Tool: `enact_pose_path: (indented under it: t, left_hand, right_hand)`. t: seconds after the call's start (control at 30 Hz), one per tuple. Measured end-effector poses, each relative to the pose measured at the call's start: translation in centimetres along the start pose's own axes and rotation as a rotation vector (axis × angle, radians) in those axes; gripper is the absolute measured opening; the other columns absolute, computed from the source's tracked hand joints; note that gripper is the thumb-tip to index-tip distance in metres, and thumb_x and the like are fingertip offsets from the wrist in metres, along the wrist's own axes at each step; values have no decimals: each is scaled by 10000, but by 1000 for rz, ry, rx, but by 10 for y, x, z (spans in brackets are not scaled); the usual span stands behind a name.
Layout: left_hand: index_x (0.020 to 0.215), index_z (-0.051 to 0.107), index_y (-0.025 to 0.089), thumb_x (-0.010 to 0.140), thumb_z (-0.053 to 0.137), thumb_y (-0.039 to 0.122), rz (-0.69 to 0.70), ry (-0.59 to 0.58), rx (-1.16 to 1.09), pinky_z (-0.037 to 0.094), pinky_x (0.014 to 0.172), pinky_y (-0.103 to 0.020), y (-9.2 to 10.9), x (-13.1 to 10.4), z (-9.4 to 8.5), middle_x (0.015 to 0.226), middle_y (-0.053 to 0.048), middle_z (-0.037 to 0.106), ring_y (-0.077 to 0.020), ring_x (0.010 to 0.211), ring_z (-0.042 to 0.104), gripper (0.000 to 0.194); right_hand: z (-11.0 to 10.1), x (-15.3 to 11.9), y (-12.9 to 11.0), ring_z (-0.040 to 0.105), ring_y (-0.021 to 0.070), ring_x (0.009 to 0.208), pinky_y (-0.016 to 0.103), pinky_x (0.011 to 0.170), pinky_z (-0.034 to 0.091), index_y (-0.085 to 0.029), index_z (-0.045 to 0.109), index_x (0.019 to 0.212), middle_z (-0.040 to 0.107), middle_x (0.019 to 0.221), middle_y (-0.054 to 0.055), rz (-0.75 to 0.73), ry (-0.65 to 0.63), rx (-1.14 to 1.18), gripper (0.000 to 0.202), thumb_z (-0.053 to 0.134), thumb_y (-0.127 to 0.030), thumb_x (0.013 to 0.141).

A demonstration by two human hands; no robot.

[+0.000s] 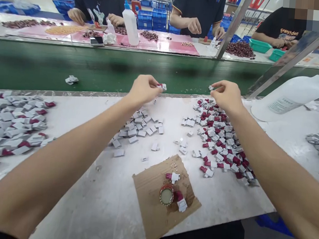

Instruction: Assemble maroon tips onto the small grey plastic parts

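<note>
My left hand [143,90] is stretched out near the table's far edge, pinching a small dark-red and white plastic piece [162,86]. Level with it, my right hand [228,97] pinches a small white plastic piece [211,88] at the fingertips. Beneath my right hand spreads a pile of red-and-white pieces [221,139]. Grey-white blocks [137,125] lie below my left hand. Nearer to me, a cardboard sheet [150,199] bears an upturned bottle cap [166,195] with wet patches around it, plus two red-and-white pieces, one of them touching or very near the cap.
A larger heap of blocks [12,122] covers the left side. At right, a white squeeze bottle [291,95] leans beside a metal post [234,26]. Beyond my table runs a green conveyor belt [110,69] with a few white pieces on it. Several people work across it.
</note>
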State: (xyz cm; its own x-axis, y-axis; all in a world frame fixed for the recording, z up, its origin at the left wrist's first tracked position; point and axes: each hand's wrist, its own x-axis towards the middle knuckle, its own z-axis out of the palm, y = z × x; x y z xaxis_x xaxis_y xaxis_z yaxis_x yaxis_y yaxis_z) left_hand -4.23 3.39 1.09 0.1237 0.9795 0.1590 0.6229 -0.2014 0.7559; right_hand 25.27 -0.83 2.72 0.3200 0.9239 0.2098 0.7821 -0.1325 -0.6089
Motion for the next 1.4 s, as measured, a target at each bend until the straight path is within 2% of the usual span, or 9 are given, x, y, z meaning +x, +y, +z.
enact_pose_path:
  t: [0.23, 0.43, 0.57, 0.63, 0.77, 0.9, 1.1, 1.3, 1.4]
  left_hand:
    - [1309, 737, 123, 1123, 687, 393, -46, 45, 63, 645, 985, -465, -71, 71, 13, 1299, -102, 750, -272, 1145, 756, 332]
    - [861, 665, 191, 803, 854, 252, -3, 85, 70, 552, 905, -452, -82, 62, -2, 829, -36, 734, -274, 1080, 704, 207]
    - [1076, 685, 170, 817, 872, 281, 39, 118, 99, 512, 1040, -538, -40, 4, -22, 1163, -122, 750, -370, 1329, 604, 338]
    - [1251, 698, 190, 940, 793, 289, 93, 5, 33, 538, 1034, -503, -8, -37, -25, 1338, -134, 734, -330, 1276, 664, 340]
    - [1303, 695, 233, 1062, 709, 299, 143, -241, -370, 610, 963, -403, 43, -114, -13, 1212, -87, 796, -249, 1134, 750, 250]
    - [1086, 739, 213, 1056, 713, 187, 97, -354, -568, 617, 916, -341, 64, -172, -3, 1052, -31, 818, -190, 999, 768, 48]
    - [1201, 739, 234, 1063, 746, 310, 93, -446, -330, 616, 901, -383, 53, -220, -16, 1093, -34, 810, -228, 1010, 761, 158]
    - [1305, 753, 172, 1058, 638, 177, 272, -110, 410, 515, 1061, -607, 4, -198, -28, 1277, -160, 712, -394, 1236, 590, 272]
    - [1334, 760, 164, 1053, 644, 178, 287, -98, 571, 505, 1051, -608, -7, -184, -23, 1340, -187, 694, -413, 1234, 556, 304]
  right_hand:
    - [47, 77, 16, 737, 294, 1250, 531, 1056, 636, -209, 719, 1397, 714, 1466, 118, 97, -43, -71, 360, 767, -380, 1085]
    - [41, 67, 1, 780, 272, 1107, 476, 996, 655, -160, 798, 1203, 805, 1227, 113, 47, -116, 93, 184, 798, -254, 1045]
    - [18, 18, -9, 806, 269, 900, 428, 842, 665, -141, 855, 1107, 831, 956, 120, -15, -179, 327, 167, 750, -127, 979]
    - [5, -19, -14, 815, 250, 861, 411, 805, 681, -172, 863, 1122, 841, 945, 101, -36, -231, 451, 192, 756, -157, 964]
    - [-17, -103, -25, 820, 219, 778, 379, 760, 709, -254, 889, 1067, 869, 934, 51, -61, -386, 739, 156, 857, -243, 915]
    - [-35, -174, -26, 863, 234, 867, 301, 723, 724, -308, 907, 1124, 893, 1013, 50, -53, -554, 761, 228, 942, -331, 900]
    - [-45, -242, -5, 871, 238, 950, 260, 775, 725, -385, 924, 1152, 899, 1089, 33, -155, -426, 625, 169, 862, -381, 995]
    - [-49, -269, 19, 863, 231, 916, 226, 763, 715, -394, 929, 1057, 894, 1024, 12, -100, -350, 476, 129, 856, -470, 982]
    - [-46, -273, 22, 864, 221, 907, 217, 777, 714, -383, 925, 1046, 893, 1029, 8, -55, -373, 494, 140, 854, -488, 987]
